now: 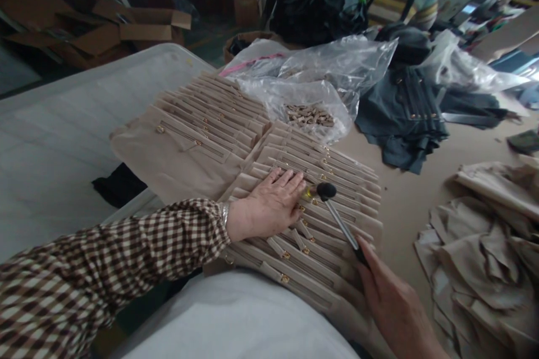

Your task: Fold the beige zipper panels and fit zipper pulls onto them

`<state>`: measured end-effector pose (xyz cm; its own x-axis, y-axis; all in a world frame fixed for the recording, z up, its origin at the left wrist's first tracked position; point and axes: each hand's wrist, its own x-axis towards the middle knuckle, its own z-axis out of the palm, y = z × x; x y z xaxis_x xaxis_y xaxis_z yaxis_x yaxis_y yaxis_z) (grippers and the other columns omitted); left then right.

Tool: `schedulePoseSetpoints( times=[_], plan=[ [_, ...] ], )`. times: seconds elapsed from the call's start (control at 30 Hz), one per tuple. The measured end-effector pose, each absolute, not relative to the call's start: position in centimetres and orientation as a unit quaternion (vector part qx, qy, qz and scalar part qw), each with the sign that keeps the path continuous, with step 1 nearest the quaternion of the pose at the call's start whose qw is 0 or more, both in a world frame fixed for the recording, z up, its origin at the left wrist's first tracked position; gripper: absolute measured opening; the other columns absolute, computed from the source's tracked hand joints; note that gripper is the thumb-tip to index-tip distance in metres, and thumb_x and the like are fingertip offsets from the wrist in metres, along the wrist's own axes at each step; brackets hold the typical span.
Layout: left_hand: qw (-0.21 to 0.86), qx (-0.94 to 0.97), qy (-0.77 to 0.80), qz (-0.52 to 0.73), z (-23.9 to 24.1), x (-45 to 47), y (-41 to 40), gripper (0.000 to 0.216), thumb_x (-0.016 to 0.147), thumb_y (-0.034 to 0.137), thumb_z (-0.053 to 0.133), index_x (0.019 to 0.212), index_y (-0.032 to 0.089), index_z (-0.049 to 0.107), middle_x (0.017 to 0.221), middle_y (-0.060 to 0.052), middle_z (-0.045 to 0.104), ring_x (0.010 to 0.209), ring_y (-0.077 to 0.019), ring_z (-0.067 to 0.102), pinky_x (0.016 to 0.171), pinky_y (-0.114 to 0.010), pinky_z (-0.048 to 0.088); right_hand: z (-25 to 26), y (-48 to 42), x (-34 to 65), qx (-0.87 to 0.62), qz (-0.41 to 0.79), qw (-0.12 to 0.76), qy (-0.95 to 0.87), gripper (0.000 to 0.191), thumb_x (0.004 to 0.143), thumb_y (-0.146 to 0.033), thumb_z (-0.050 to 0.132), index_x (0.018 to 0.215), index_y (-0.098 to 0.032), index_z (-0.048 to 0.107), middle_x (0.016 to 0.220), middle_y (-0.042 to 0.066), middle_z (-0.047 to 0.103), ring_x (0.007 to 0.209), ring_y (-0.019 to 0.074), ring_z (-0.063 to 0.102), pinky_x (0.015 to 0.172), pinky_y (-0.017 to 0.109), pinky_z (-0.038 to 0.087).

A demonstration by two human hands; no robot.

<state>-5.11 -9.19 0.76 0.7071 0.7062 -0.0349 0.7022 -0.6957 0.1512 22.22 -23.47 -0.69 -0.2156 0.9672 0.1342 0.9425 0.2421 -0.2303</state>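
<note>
My left hand [269, 205], in a brown checked sleeve, lies flat with fingers stretched out on rows of overlapped beige fabric pieces with zippers [295, 179]. My right hand [391, 303] is closed round the handle of a small hammer [337, 216] with a black head. The hammer head hovers just right of my left fingertips, beside a small brass zipper part [309, 193]. The beige pieces fan out in two stacks across the table, each with a gold zipper pull.
A clear plastic bag [311, 115] of small tan parts lies behind the stacks. Dark fabric pieces [400, 118] lie to the right of it, and a heap of beige cloth [484, 258] at far right. A white sheet [63, 140] covers the left; cardboard boxes [138, 25] stand beyond.
</note>
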Motion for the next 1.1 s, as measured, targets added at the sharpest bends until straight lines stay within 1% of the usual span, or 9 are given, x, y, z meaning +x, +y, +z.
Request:
schedulePoseSetpoints(
  times=[0.17,0.37,0.47,0.57,0.73,0.83,0.93,1.03,1.1],
  plan=[
    [0.088,0.921,0.379,0.002,1.7,-5.0,-9.6,0.062,0.1,0.044,0.031,0.151,0.011,0.028,0.162,-0.014,0.022,0.149,-0.032,0.021,0.121,-0.051,0.014,0.7,-24.3,22.5,-0.643,0.039,0.151,-0.749,0.046,0.1,-0.027,0.04,0.145,-0.016,0.044,0.117,0.011,0.07,0.093,0.0208,0.072,0.072,0.02,0.06],
    [0.089,0.927,0.363,-0.044,1.8,-5.2,-10.2,0.06,0.1,0.041,0.028,0.151,0.01,0.029,0.16,-0.013,0.027,0.147,-0.0307,0.026,0.121,-0.048,0.012,1.1,-27.1,22.6,-0.618,-0.014,0.223,-0.754,0.054,0.098,-0.025,0.048,0.151,-0.02,0.037,0.121,0.01,0.069,0.094,0.0216,0.072,0.08,0.024,0.059],
    [0.09,0.927,0.361,-0.041,1.4,-5.4,-10.2,0.061,0.101,0.042,0.025,0.152,0.01,0.027,0.161,-0.012,0.024,0.148,-0.0304,0.022,0.122,-0.048,0.012,-0.4,-27.1,22.7,-0.622,0.02,0.183,-0.761,0.051,0.098,-0.022,0.045,0.149,-0.019,0.039,0.117,0.01,0.071,0.091,0.0199,0.073,0.071,0.02,0.059],
    [0.099,0.926,0.362,-0.046,1.2,-5.4,-10.1,0.062,0.101,0.044,0.024,0.152,0.01,0.028,0.161,-0.011,0.023,0.149,-0.0302,0.021,0.122,-0.048,0.011,-1.2,-26.7,22.9,-0.646,0.04,0.123,-0.752,0.045,0.1,-0.027,0.042,0.143,-0.018,0.047,0.114,0.01,0.072,0.085,0.021,0.074,0.061,0.021,0.059],
    [0.116,0.924,0.362,-0.046,1.8,-5.6,-10.0,0.062,0.102,0.046,0.022,0.152,0.012,0.028,0.162,-0.011,0.021,0.15,-0.0286,0.018,0.122,-0.047,0.011,0.1,-27.8,23.3,-0.68,0.065,0.164,-0.712,0.042,0.099,-0.035,0.044,0.136,-0.018,0.054,0.109,0.01,0.074,0.081,0.0209,0.074,0.062,0.02,0.059],
    [0.119,0.922,0.367,-0.021,2.6,-5.9,-11.1,0.066,0.1,0.053,0.021,0.153,0.013,0.024,0.163,-0.013,0.018,0.15,-0.0307,0.015,0.121,-0.049,0.012,1.0,-29.2,23.4,-0.696,0.153,0.192,-0.675,0.038,0.097,-0.036,0.047,0.129,-0.019,0.057,0.097,0.007,0.077,0.07,0.0174,0.074,0.057,0.016,0.057],
    [0.109,0.925,0.363,0.003,2.4,-6.4,-13.0,0.07,0.098,0.057,0.031,0.153,0.015,0.024,0.162,-0.015,0.019,0.149,-0.0349,0.017,0.12,-0.052,0.013,0.5,-30.3,23.0,-0.702,0.24,0.185,-0.644,0.035,0.096,-0.038,0.048,0.124,-0.021,0.06,0.09,0.005,0.077,0.069,0.0168,0.074,0.055,0.015,0.055],
    [0.107,0.929,0.355,-0.004,1.2,-6.9,-14.2,0.07,0.096,0.055,0.039,0.15,0.012,0.029,0.161,-0.015,0.025,0.147,-0.0355,0.024,0.12,-0.051,0.013,-1.0,-30.4,21.9,-0.7,0.245,0.184,-0.645,0.036,0.095,-0.042,0.047,0.12,-0.02,0.063,0.092,0.007,0.077,0.074,0.0185,0.075,0.058,0.017,0.057],
    [0.1,0.929,0.355,0.004,0.4,-7.0,-14.3,0.071,0.096,0.054,0.04,0.151,0.011,0.028,0.16,-0.015,0.026,0.147,-0.0345,0.024,0.121,-0.05,0.012,-2.0,-30.0,20.9,-0.697,0.224,0.19,-0.654,0.038,0.095,-0.041,0.044,0.118,-0.018,0.063,0.094,0.009,0.077,0.076,0.0195,0.075,0.06,0.019,0.057]
  ],
)
